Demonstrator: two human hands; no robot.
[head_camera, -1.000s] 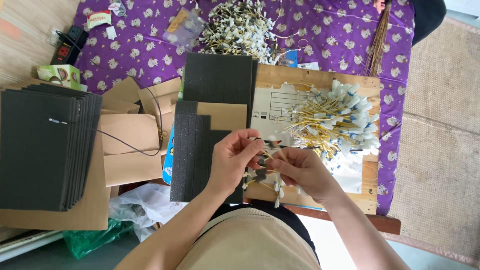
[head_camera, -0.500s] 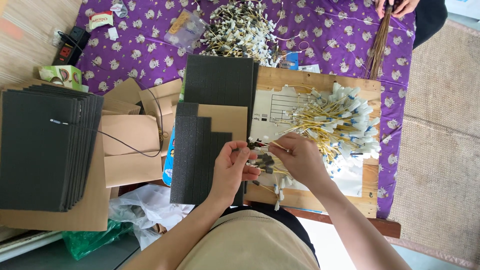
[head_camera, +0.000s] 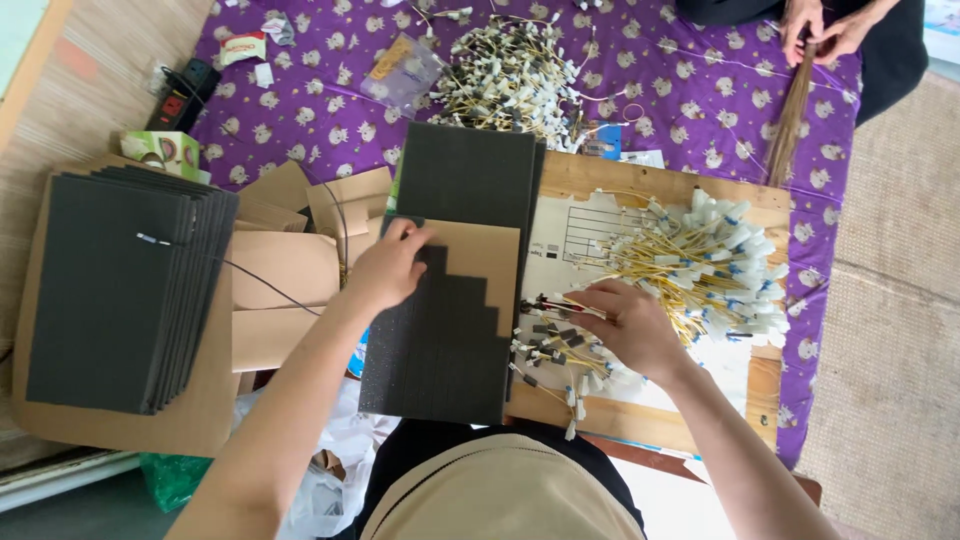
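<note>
Now my left hand (head_camera: 388, 268) presses curled fingers onto the dark foam strips (head_camera: 440, 340), steadying them, while my right hand (head_camera: 628, 325) pinches small connectors (head_camera: 552, 305) beside them.

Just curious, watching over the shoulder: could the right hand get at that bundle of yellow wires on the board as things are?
Probably yes. The right hand rests on the wooden board beside the bundle of yellow wires, with nothing lying between them. The left hand is away on the dark foam sheets.
</note>
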